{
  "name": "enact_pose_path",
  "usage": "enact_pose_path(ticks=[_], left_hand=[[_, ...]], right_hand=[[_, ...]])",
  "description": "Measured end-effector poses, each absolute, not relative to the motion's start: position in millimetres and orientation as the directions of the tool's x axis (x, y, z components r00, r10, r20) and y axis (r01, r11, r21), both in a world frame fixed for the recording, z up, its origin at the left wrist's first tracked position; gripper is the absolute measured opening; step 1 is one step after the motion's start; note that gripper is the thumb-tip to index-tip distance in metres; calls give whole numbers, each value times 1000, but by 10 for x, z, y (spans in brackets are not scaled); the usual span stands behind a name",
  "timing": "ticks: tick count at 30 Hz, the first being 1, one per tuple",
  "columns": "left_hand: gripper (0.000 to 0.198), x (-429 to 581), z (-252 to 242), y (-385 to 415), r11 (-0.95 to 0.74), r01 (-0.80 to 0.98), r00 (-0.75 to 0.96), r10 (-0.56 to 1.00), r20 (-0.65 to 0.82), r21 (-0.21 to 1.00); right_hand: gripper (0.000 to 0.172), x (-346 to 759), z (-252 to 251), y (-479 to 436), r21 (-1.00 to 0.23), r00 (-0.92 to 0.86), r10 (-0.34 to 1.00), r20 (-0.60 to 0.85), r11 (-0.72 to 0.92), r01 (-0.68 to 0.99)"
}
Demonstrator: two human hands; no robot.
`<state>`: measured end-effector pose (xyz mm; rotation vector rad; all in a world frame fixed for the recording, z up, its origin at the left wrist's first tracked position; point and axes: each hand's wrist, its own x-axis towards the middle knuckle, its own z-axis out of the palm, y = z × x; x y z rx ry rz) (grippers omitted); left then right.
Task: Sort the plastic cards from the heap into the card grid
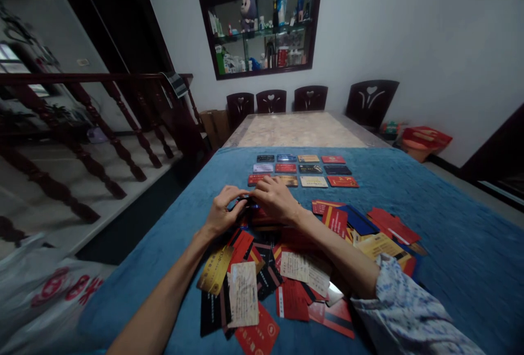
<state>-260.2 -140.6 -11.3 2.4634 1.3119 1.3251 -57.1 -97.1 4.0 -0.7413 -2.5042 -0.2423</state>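
Note:
My left hand [226, 212] curls its thumb and fingers around the edge of a dark card [243, 202] above the blue cloth. From the other side my right hand [275, 200] bends over the same spot, its fingertips meeting the left ones; its thumb is hidden. Under both hands lie more cards, partly covered. Toward me spreads a loose heap with a gold card [216, 268], a cream card [244, 294] and a red card [257, 331]. Past my hands, cards lie flat in neat rows, among them a cream card [314, 182] and a red card [343, 181].
Right of my forearm is another heap with a blue card [359, 220] and a yellow card [380, 248]. A blue cloth [180, 224] covers the near table. Dark chairs [311, 97] stand at the far end. A wooden railing [123, 114] and white plastic bags [45, 300] are on the left.

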Motion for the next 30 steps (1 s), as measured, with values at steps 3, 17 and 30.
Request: enact_pose_path(ticks=[3,17,30], left_hand=[[17,-2583,-122,-1396,-648,650,261,682,683,398],[17,-2575,-125,-1398,-618,645,160,684,712,449],[12,-2671,-246,-1301,-482,681,14,761,649,551]], right_hand=[[24,-576,67,-1002,56,-735,444,513,837,544],[18,-550,-89,-899,-130,-683,623,381,768,628],[23,-503,-108,-838,-269,-612,697,374,713,648]])
